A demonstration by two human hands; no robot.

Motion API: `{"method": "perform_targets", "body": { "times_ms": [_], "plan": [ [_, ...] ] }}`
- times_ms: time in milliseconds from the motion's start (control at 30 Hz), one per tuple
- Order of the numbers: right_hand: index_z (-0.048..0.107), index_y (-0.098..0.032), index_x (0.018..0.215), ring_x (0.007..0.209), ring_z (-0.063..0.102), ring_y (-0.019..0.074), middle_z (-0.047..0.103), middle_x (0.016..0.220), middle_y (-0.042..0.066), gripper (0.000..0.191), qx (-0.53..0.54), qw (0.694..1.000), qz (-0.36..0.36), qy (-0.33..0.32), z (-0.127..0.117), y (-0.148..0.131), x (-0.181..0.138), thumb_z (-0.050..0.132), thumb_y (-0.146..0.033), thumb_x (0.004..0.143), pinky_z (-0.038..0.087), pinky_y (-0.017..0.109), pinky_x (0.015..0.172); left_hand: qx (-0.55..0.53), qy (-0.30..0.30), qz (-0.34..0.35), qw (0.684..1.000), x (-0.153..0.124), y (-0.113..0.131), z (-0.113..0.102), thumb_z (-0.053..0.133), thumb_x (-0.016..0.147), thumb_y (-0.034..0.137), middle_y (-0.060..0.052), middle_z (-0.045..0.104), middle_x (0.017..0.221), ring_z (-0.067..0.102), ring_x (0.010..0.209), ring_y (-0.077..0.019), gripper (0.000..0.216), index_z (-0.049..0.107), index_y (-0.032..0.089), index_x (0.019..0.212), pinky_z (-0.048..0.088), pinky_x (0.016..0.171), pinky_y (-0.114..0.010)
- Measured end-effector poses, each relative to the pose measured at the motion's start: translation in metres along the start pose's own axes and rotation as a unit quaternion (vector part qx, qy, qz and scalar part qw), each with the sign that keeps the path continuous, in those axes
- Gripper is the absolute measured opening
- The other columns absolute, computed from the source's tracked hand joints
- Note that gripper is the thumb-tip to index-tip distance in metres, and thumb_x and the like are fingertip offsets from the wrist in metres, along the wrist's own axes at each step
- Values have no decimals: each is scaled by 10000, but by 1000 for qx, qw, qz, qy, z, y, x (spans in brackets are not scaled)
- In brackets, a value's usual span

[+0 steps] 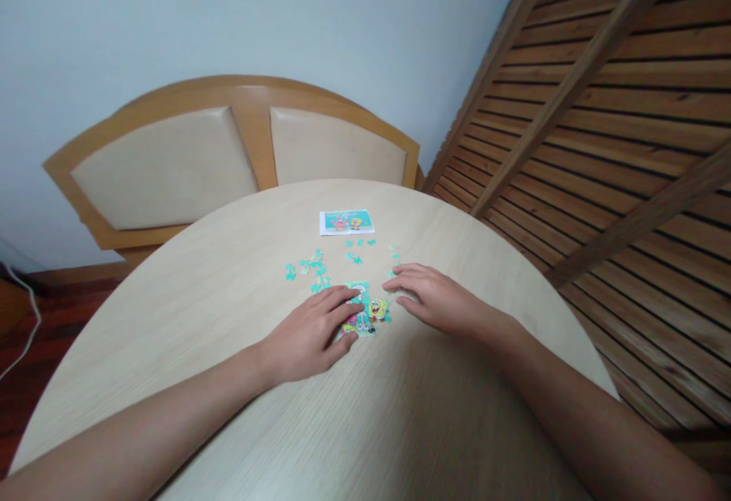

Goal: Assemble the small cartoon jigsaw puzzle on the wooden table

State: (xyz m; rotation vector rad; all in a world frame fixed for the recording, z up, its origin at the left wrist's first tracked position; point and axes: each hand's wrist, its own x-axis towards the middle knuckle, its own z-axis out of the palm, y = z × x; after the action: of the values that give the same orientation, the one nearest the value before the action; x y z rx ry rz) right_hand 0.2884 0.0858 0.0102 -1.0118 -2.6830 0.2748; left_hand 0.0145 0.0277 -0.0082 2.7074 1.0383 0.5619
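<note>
A partly joined jigsaw puzzle (pixel 363 324) with cartoon figures lies flat on the round table. Over its left side rests my left hand (pixel 314 330), fingers stretched out and apart, covering some of the picture. My right hand (pixel 431 295) is just right of the joined section and above the tabletop, its fingers spread; a few loose pieces (pixel 395 256) lie near its fingertips. Whether a piece is under those fingertips is hard to make out. Several more loose puzzle pieces (pixel 313 265) are scattered beyond my left hand, and others (pixel 354 259) sit farther back in the middle.
A small picture card (pixel 346 222) with the same cartoon style lies toward the far side of the round wooden table (pixel 228 257). Behind the table stands a padded wooden headboard (pixel 165 166) against the wall. Slatted wooden panels (pixel 599 105) lean at the right.
</note>
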Motion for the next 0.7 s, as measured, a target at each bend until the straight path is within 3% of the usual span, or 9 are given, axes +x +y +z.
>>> {"method": "perform_targets", "body": {
  "times_ms": [200,433,700],
  "plan": [
    [725,-210,1092,959,703,203,764,1047,48,285,70,995,27,-66,-16,-11,-2,555,-120,882,511,326,879,15,-1,-4,1000,-3,0,0,530,976,291,-125,508,1454,463,1353,-286,422,535,205,1389,424,1131,-494],
    [704,-202,1164,1067,660,250,731,1164,75,320,51,995,49,-77,-19,-9,-5,586,-169,869,479,368,939,6,1,-3,1000,-5,0,0,530,978,287,-124,500,1464,456,1361,-289,434,519,213,1406,422,1131,-503],
    [727,-198,1102,986,663,234,745,1070,66,251,57,993,58,-88,-17,-14,-3,624,-263,883,469,340,881,6,-3,-5,1000,-5,0,0,522,984,284,-123,495,1470,446,1372,-287,408,533,200,1384,406,1149,-499]
  ]
}}
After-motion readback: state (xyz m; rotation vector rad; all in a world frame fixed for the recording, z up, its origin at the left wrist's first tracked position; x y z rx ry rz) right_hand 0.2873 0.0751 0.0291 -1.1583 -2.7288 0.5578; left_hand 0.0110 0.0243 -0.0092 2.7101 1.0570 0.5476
